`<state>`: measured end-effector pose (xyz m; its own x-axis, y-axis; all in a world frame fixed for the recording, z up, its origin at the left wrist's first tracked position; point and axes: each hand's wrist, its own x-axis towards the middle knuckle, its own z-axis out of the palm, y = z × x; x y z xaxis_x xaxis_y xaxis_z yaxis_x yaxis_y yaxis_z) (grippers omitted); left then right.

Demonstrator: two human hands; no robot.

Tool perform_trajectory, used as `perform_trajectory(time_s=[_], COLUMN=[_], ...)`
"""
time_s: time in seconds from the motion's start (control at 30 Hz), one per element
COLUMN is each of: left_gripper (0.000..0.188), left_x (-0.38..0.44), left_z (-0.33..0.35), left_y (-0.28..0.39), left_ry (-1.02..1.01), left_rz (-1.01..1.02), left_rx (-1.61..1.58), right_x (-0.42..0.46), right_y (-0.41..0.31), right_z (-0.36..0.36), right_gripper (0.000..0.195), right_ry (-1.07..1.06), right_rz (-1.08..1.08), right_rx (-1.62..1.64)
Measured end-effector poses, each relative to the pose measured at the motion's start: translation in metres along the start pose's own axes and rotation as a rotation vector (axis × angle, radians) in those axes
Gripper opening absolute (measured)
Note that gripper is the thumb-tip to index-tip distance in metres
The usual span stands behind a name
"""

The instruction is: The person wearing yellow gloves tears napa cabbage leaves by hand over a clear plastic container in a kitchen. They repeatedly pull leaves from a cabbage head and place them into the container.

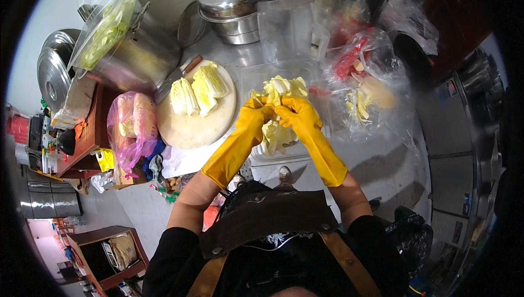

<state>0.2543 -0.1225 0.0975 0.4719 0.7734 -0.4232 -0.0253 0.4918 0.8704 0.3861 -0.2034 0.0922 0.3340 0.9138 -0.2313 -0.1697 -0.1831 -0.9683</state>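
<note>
Both my hands wear yellow rubber gloves and meet over a clear plastic tub (282, 156). My left hand (254, 118) and my right hand (302, 113) pinch a pale napa cabbage leaf (275, 100) between them, partly hidden by the fingers. Loose cabbage leaves (270, 137) lie in the tub below, with more yellow leaves (286, 85) just beyond my fingers. To the left, cut napa cabbage pieces (183, 97) rest on a round pale cutting board (192, 131). At the board's far edge lies a knife with a wooden handle (191, 64).
A large steel stockpot (143, 59) stands behind the board, with a tilted clear container of greens (108, 31) above it. Beyond the tub are a lidded steel pot (235, 25) and a clear bin (284, 31). Whole cabbages fill a pink bag (133, 117); a clear plastic bag (393, 92) holds scraps.
</note>
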Motion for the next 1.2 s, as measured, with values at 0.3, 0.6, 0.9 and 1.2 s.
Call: perform_trajectory(time_s=[0.3,0.6,0.9,1.2], left_gripper=[0.034,0.051,0.039,0.035], left_x=[-0.011,0.020,0.120,0.081], left_z=[0.031,0.027,0.005,-0.023], left_y=[-0.013,0.026,-0.062,-0.018], left_ry=[-0.248,-0.158,0.024,-0.044], left_rz=[0.407,0.548,0.769,0.828], left_rx=[0.469,0.815,1.508,1.592], right_x=[-0.001,-0.002,-0.015,0.042], right_y=[0.008,0.015,0.021,0.081], right_z=[0.000,-0.180,-0.076,-0.056], right_gripper=[0.040,0.046,0.058,0.051], right_ry=[0.323,0.588,0.313,0.149], right_rz=[-0.206,0.049,-0.114,0.067], right_rx=[-0.325,0.194,-0.891,-1.164])
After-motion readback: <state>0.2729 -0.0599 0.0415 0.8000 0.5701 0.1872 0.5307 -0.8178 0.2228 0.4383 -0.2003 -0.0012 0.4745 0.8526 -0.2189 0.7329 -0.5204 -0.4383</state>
